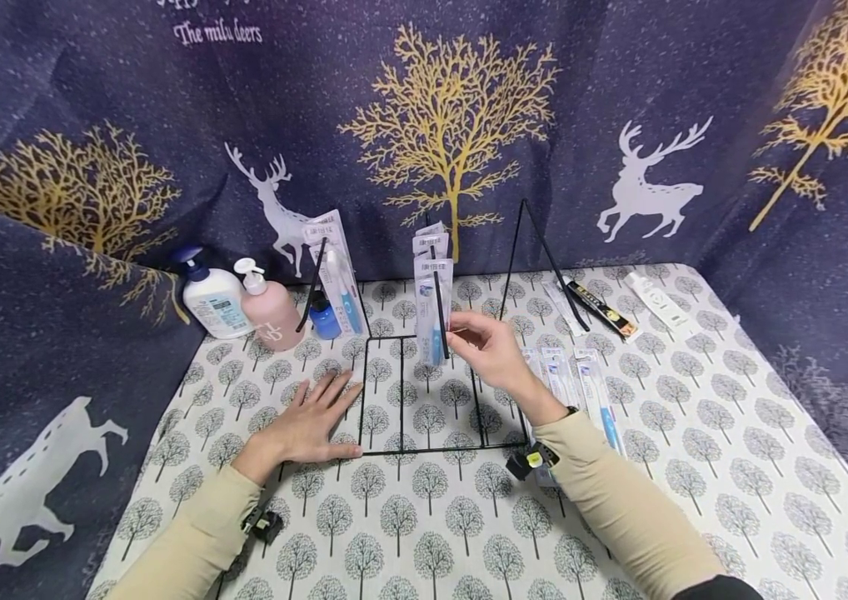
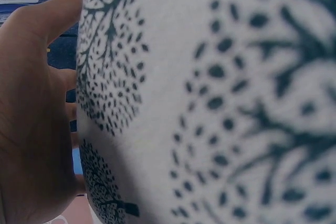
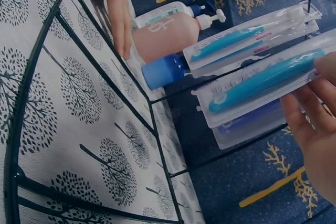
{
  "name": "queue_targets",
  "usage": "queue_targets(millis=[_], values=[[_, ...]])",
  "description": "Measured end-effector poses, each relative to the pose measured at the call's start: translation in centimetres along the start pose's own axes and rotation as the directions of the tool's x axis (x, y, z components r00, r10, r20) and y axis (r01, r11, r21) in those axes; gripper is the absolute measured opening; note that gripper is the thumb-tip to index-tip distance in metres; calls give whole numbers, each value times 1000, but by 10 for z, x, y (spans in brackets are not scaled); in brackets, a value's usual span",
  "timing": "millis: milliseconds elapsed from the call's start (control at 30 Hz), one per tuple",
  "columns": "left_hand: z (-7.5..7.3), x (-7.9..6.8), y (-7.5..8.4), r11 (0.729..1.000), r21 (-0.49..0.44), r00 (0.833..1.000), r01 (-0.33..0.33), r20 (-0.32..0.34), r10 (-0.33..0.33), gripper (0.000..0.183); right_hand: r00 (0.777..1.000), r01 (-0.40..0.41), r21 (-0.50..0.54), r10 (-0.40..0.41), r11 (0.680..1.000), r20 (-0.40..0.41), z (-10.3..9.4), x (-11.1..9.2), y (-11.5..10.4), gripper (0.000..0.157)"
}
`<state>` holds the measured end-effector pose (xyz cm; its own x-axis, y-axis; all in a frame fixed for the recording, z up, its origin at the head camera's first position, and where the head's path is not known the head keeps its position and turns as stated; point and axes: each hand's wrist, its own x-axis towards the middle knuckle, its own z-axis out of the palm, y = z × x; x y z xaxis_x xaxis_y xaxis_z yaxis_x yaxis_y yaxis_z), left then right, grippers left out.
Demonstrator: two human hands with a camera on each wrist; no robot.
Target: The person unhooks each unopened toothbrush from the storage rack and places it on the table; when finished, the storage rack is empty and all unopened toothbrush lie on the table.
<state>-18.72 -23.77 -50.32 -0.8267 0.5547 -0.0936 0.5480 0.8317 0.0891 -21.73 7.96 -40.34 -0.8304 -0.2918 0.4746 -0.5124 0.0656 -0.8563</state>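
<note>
A black wire rack (image 1: 424,451) stands on the table, packaged toothbrushes hanging from its left and middle prongs. My right hand (image 1: 486,346) is at the middle prong, pinching the edge of the front packaged toothbrush (image 1: 426,312) between thumb and fingers. In the right wrist view, that clear pack (image 3: 262,85) shows a blue handle, with another pack behind it. Palm down, my left hand (image 1: 311,421) rests on the table left of the rack, fingers spread and thumb at its front corner. More packaged toothbrushes (image 1: 337,279) hang from the left prong.
Behind my left hand stand a white pump bottle (image 1: 216,302), a pink pump bottle (image 1: 270,312) and a small blue bottle (image 1: 325,319). Several packaged toothbrushes (image 1: 598,396) lie right of the rack, partly under my right forearm. Farther back are a black toothpaste box (image 1: 600,308) and a white tube (image 1: 656,300).
</note>
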Motion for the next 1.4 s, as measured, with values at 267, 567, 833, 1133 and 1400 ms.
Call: queue_targets(millis=[267, 567, 833, 1133, 1400], values=[[1, 1, 0, 1000, -1, 1000, -3, -2, 3, 102, 999, 40, -8, -40, 999, -5, 0, -8, -6, 24], [0, 0, 0, 1000, 0, 1000, -3, -3, 3, 102, 978, 208, -58, -209, 976, -5, -3, -16, -12, 52], [0, 0, 1, 1000, -4, 1000, 5, 3, -5, 101, 969, 246, -28, -245, 969, 16, -5, -25, -21, 55], [3, 2, 0, 1000, 0, 1000, -3, -9, 3, 102, 953, 300, -11, -299, 954, 48, -7, -38, -14, 60], [2, 0, -1, 1000, -1, 1000, 0, -1, 0, 101, 941, 331, -2, -330, 944, 81, -9, -50, -10, 62]])
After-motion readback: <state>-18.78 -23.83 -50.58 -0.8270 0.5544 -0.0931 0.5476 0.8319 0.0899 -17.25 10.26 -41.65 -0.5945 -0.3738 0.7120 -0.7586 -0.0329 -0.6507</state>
